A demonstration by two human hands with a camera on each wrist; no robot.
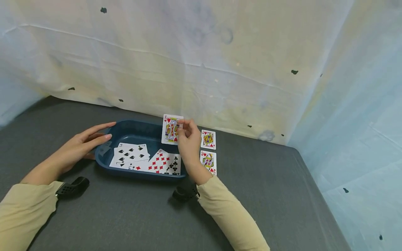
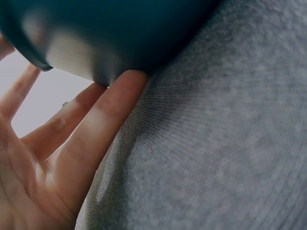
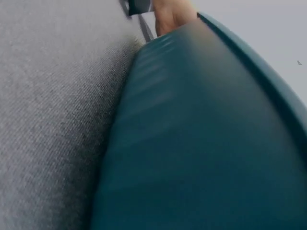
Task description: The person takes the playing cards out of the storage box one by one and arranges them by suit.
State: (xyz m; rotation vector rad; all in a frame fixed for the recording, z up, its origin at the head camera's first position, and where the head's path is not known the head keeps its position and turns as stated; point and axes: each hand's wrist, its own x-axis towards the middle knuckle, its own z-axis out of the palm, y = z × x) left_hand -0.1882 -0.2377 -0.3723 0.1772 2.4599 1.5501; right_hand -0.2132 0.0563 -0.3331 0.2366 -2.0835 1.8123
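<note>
My right hand [image 1: 190, 141] pinches a king of hearts playing card [image 1: 170, 130] by its right edge, with the face showing. The card is over the back right part of a dark blue plastic basin [image 1: 141, 130]. Inside the basin lie several overlapping cards: spades [image 1: 132, 153], diamonds [image 1: 158, 161] and clubs [image 1: 173, 161]. At the basin's left end is my left hand [image 1: 76, 148], its fingers extended against the rim and outer wall. The left wrist view shows straight fingers [image 2: 103, 124] touching that wall. The right wrist view holds mostly the basin's outer side [image 3: 192, 129].
Two red face cards lie face up to the right of the basin, a farther one [image 1: 208, 139] and a nearer one [image 1: 208, 161] partly behind my right wrist. A dark grey cloth [image 1: 267, 195] covers the table. Pale hanging sheets [image 1: 201, 62] stand behind and to the right.
</note>
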